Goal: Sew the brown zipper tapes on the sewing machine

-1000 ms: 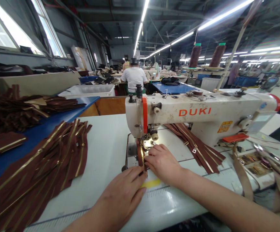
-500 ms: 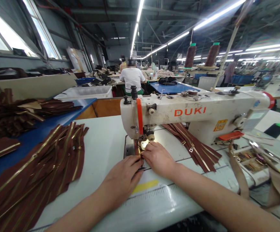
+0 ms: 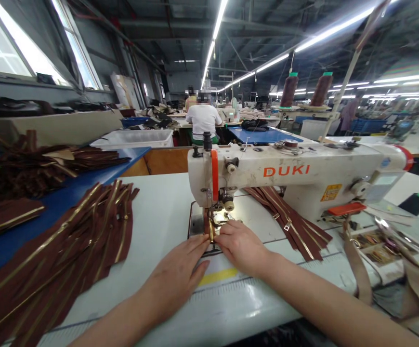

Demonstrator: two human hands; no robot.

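Note:
A brown zipper (image 3: 211, 232) with gold teeth lies lengthwise under the presser foot of the white sewing machine (image 3: 249, 168). My left hand (image 3: 176, 267) rests flat at the zipper's left edge, its fingers stretched forward and the thumb apart. From the right, my right hand (image 3: 243, 246) has its fingers curled together against the zipper's near end; its fingertips are partly hidden. Brown zippers with gold teeth (image 3: 101, 231) are heaped on the table to the left. More zippers (image 3: 292, 224) lie beneath the machine arm.
A parts tray (image 3: 383, 250) with scissors and small metal pieces sits at the right. Beige straps (image 3: 356, 270) hang over the front edge. Two brown thread cones (image 3: 289, 90) stand behind the machine. Further back, a person in a white shirt (image 3: 204, 120) sits facing away.
The camera view has shifted slightly, moving the scene right. My fingertips have drawn a little apart and closer to me, exposing more of the zipper teeth.

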